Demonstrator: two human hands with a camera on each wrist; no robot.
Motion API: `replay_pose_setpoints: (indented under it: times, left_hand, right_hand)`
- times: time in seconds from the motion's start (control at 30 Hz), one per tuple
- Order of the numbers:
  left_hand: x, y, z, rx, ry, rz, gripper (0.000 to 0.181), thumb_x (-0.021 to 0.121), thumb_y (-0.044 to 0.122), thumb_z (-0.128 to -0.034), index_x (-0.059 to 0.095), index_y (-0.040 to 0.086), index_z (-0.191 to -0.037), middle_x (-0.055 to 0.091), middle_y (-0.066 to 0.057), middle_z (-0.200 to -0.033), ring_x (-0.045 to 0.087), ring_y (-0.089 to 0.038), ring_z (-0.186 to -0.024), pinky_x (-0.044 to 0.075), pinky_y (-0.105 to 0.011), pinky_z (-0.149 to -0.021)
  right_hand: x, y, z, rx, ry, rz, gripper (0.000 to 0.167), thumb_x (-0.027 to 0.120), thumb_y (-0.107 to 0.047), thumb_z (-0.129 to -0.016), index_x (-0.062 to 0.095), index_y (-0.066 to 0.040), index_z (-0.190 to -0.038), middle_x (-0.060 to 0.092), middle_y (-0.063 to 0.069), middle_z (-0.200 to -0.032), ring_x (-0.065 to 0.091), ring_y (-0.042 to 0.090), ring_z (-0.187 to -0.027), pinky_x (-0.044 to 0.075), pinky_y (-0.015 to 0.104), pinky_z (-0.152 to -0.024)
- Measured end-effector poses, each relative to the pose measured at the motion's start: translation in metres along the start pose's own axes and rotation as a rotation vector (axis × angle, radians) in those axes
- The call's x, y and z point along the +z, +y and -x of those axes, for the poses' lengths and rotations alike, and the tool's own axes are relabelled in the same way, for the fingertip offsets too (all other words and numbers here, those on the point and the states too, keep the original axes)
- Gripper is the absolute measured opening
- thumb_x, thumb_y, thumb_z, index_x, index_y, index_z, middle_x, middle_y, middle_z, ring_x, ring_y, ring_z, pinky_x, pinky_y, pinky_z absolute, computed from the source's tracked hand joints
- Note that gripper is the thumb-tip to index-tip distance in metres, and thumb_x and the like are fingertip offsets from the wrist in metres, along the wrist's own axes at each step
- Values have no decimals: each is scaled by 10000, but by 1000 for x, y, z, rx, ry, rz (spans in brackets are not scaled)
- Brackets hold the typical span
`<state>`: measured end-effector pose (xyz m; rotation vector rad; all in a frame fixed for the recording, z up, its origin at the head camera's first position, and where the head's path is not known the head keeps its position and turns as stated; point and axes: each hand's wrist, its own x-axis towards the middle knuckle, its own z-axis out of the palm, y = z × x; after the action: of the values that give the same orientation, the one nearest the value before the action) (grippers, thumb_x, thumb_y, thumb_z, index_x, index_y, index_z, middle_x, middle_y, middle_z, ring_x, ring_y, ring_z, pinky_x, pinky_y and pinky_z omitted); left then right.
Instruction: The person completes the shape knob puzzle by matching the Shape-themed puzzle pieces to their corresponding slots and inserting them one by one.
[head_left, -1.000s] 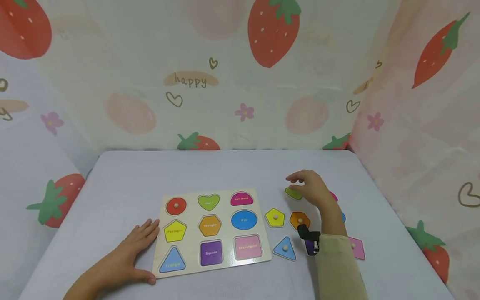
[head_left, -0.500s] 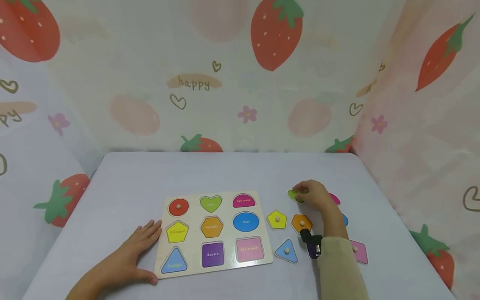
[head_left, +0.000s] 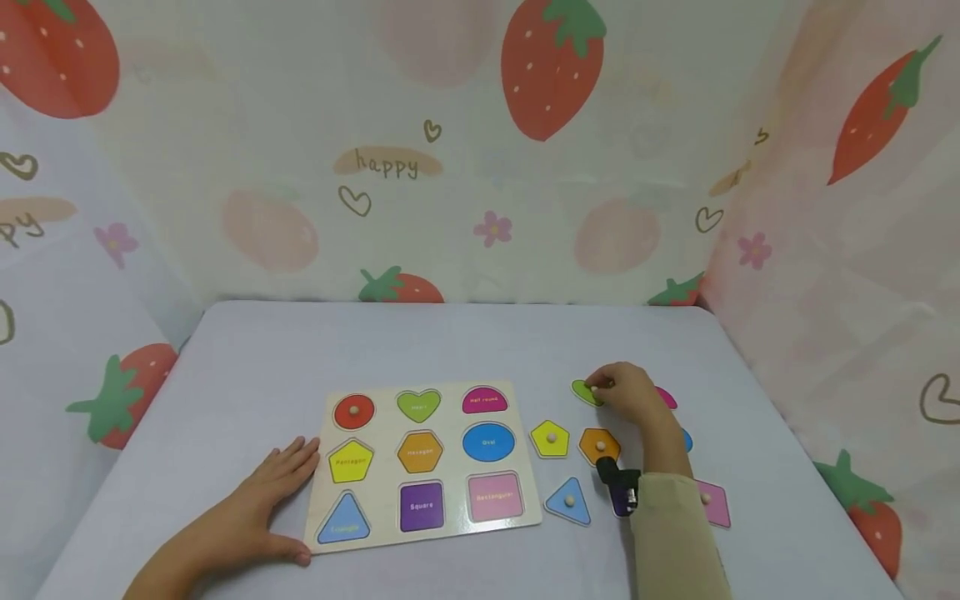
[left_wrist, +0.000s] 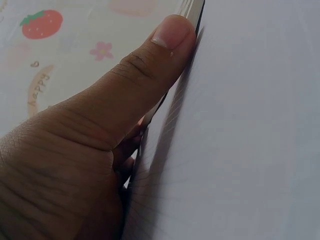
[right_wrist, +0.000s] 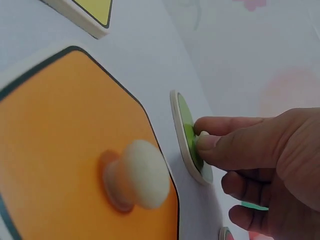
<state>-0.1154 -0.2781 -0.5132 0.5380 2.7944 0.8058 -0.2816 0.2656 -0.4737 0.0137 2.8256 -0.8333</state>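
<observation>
A wooden shape board lies flat on the white table, its red circle fitted with a knob. My left hand rests at the board's left edge with fingers spread; the left wrist view shows its thumb against that edge. Beyond the loose pieces, my right hand pinches the small knob of the green piece. In the right wrist view, thumb and forefinger close on the knob of the green piece, its other fingers curled below; the piece's full outline is partly hidden.
Right of the board lie a yellow pentagon, an orange hexagon, a blue triangle, a pink rectangle and a magenta piece. Purple and blue pieces are partly covered by the right arm. A strawberry-print curtain stands behind the table.
My right hand has come down onto the green piece, its fingers closing from a spread pose to a pinch on the knob. The left hand remains at the board's edge.
</observation>
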Motion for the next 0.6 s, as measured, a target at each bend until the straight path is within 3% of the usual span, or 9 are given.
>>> replay_pose_setpoints:
  times: [0.23, 0.4, 0.6]
  left_hand:
    - [-2, -3, -1, 27, 12, -7, 1294, 804, 776, -576, 363, 116, -1598, 254, -15, -1701, 129, -310, -1584, -119, 19, -1091]
    - [-6, -2, -1, 40, 21, -9, 1290, 809, 768, -578, 370, 103, -1593, 267, -25, -1697, 146, -341, -1577, -122, 9, -1101]
    - [-6, 0, 0, -15, -24, 15, 1284, 817, 755, -586, 351, 126, -1603, 238, -8, -1706, 110, -355, -1584, -148, 26, -1059]
  right_hand:
    - [-1, -9, 0, 1, 23, 5, 177, 654, -121, -999, 759, -106, -1140, 695, 116, -1138, 591, 294, -1032, 542, 470, -983]
    - [-1, -24, 3, -41, 62, -21, 168, 678, -130, -985, 766, -110, -1126, 699, 111, -1119, 592, 296, -1025, 559, 452, -944]
    - [5, -53, 10, -119, 112, -15, 145, 708, -151, -971, 778, -126, -1096, 704, 73, -1055, 604, 273, -997, 586, 408, -873]
